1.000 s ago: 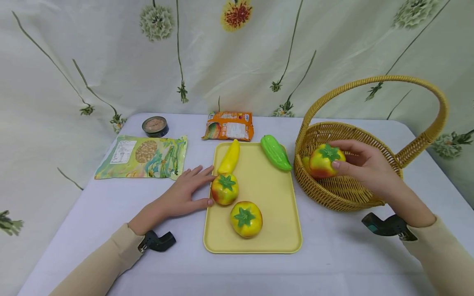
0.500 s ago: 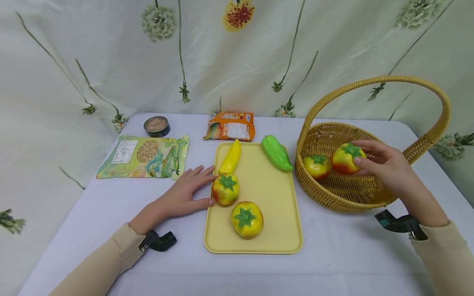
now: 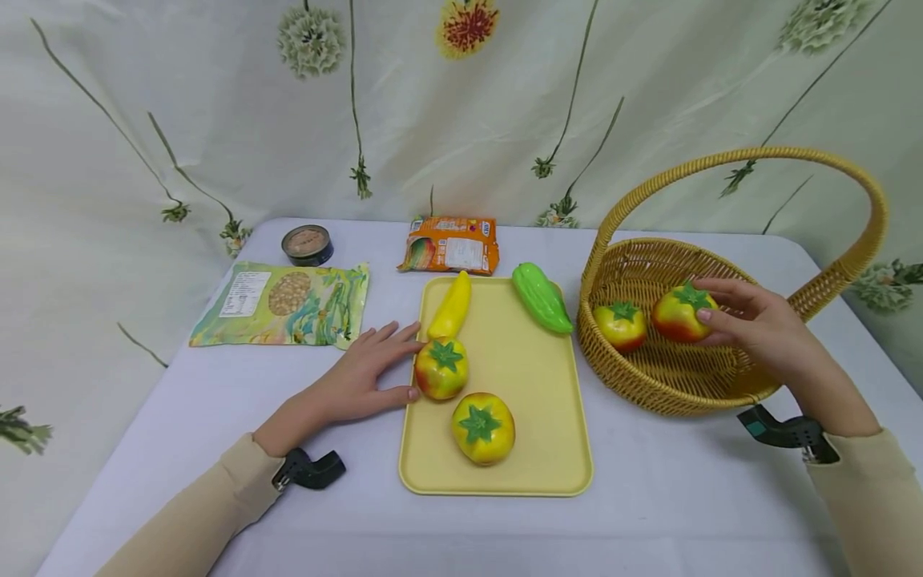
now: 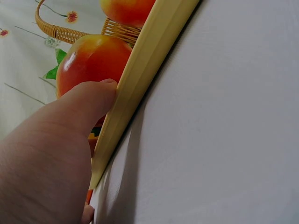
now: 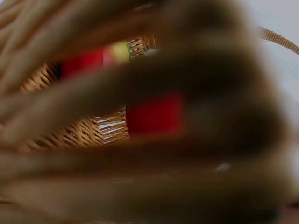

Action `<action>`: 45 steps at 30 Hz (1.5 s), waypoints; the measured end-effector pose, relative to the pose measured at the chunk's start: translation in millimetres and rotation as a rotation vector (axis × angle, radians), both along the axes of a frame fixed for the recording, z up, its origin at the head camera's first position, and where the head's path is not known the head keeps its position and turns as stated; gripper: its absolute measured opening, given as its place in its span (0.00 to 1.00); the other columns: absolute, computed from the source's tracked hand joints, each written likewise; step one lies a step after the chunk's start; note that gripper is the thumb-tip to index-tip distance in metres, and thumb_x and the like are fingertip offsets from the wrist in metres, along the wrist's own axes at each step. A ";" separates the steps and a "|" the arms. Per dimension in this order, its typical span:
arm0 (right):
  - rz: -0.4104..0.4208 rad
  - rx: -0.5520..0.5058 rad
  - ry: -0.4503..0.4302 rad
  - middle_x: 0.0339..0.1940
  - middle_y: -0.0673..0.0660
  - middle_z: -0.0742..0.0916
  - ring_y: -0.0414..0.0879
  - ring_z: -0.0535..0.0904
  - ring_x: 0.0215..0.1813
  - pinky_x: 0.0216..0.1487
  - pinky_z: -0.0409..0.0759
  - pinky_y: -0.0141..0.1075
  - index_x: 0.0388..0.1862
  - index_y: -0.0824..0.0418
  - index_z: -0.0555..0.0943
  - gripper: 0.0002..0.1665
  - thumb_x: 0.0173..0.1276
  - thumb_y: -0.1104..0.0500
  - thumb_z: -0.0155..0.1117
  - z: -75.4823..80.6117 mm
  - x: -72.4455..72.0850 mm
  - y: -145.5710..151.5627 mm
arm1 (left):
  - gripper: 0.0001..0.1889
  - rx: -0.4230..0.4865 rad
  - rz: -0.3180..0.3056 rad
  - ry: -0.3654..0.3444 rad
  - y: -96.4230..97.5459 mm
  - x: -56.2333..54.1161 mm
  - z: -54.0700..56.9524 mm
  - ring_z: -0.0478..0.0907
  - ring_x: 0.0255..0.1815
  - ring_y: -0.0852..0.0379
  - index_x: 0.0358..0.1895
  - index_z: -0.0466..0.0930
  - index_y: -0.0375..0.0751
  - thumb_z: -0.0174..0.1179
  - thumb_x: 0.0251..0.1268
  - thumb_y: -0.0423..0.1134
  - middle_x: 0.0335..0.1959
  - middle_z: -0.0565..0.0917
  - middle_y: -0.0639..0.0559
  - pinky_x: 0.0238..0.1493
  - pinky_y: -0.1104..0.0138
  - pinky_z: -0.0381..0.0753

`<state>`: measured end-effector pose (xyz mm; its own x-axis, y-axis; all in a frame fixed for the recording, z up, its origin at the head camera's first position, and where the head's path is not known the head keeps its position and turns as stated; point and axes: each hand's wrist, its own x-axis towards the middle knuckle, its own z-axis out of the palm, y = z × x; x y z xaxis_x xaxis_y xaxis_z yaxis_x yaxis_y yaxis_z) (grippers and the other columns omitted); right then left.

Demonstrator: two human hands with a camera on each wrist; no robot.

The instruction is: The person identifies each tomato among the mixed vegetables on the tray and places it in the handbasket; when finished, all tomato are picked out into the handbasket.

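Observation:
My right hand (image 3: 767, 328) holds a yellow-red toy persimmon (image 3: 678, 316) with a green leaf top inside the wicker basket (image 3: 649, 397), thumb on the near side. A second persimmon (image 3: 622, 330) lies in the basket just left of it. In the right wrist view, blurred fingers (image 5: 84, 98) cover most of the picture. My left hand (image 3: 360, 373) lies with fingers spread at the left edge of the yellow tray (image 3: 534, 449). Its thumb touches the tray rim in the left wrist view. Two persimmons, one above (image 3: 441, 370) and one below (image 3: 483, 429), sit on the tray.
A yellow banana-like toy (image 3: 450, 306) lies at the tray's top left, a green pepper (image 3: 542, 298) across its top right corner. Behind are an orange packet (image 3: 450, 244), a can (image 3: 308, 244) and a green-yellow bag (image 3: 288, 304). The basket's tall handle (image 3: 757, 154) arches over it.
My right hand has moved right with its persimmon, away from the other one in the basket, which now shows fully. The left hand has stayed at the tray edge.

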<state>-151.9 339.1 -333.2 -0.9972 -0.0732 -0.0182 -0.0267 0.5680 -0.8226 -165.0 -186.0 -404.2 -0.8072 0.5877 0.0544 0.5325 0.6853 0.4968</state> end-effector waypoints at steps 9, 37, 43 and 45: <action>0.028 -0.009 -0.009 0.53 0.31 0.75 0.25 0.79 0.45 0.40 0.86 0.27 0.67 0.47 0.72 0.22 0.78 0.56 0.61 -5.9 0.2 5.0 | 0.35 -0.007 -0.005 0.001 1.1 -0.7 -0.9 0.51 0.83 0.32 0.72 0.72 0.49 0.65 0.64 0.57 0.82 0.61 0.46 0.79 0.32 0.45; 0.030 0.096 -0.108 0.74 0.74 0.67 0.40 0.80 0.53 0.43 0.85 0.25 0.79 0.67 0.59 0.38 0.78 0.56 0.60 -6.2 -5.8 -0.6 | 0.35 -0.012 0.003 -0.008 -0.1 -0.3 0.2 0.51 0.83 0.32 0.73 0.72 0.49 0.66 0.64 0.57 0.82 0.61 0.47 0.80 0.34 0.45; 0.084 0.196 -0.114 0.75 0.79 0.65 0.79 0.69 0.68 0.44 0.80 0.21 0.79 0.69 0.59 0.40 0.73 0.62 0.63 -2.7 -5.9 -1.2 | 0.35 -0.009 0.002 -0.009 -0.3 -0.5 -0.5 0.51 0.83 0.32 0.73 0.72 0.49 0.66 0.64 0.57 0.82 0.61 0.47 0.80 0.34 0.45; 0.090 0.205 -0.124 0.75 0.79 0.65 0.80 0.69 0.68 0.46 0.81 0.23 0.79 0.69 0.59 0.40 0.73 0.63 0.63 -2.1 -5.7 -1.9 | 0.35 -0.011 0.000 -0.006 -0.3 -1.0 -1.1 0.51 0.83 0.32 0.73 0.72 0.50 0.66 0.64 0.57 0.82 0.61 0.47 0.80 0.33 0.45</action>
<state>-157.7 337.2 -335.3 -0.9760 -0.1438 -0.1637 0.0092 0.7234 -0.6904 -166.1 -186.3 -405.3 -0.8078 0.5879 0.0436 0.5294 0.6909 0.4924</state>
